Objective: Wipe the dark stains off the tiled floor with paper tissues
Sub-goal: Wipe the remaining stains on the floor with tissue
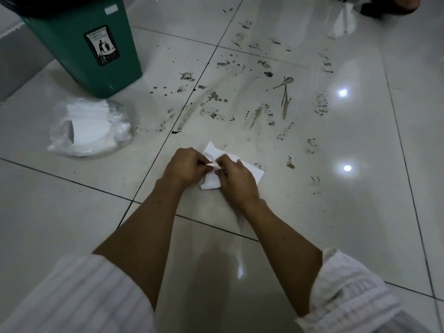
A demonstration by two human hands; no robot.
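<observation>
Little of the wiping looks done. Both hands meet over a white paper tissue (252, 173) just above the tiled floor (72, 212): the left hand (185, 165) and the right hand (234, 180) each have their fingers curled in, pinching a fold of the sheet between them, as if folding or bunching it into a pad. What shows of the tissue is clean — no dark marks on it. It hangs or rests at the near edge of the soiled patch; whether it touches the tile I cannot tell.

Beyond the hands the dark stains (240, 104) spread across several tiles: spatters, streaks, one long drip-shaped mark and a few smeared arcs that may be partly wiped, though that is a judgement. A few small marks lie just right of the tissue. Nearly all of the job appears left.

For room, the floor ahead and to the right is open. On the left a green bin (79, 46) stands at the far-left edge of the stains, and a plastic bag of white tissues (89, 127) lies near it, close to the leftmost spatters; wiping strokes that way would have to stop short of both. At the top right a dark shape, perhaps a foot, sits well beyond the stains.
</observation>
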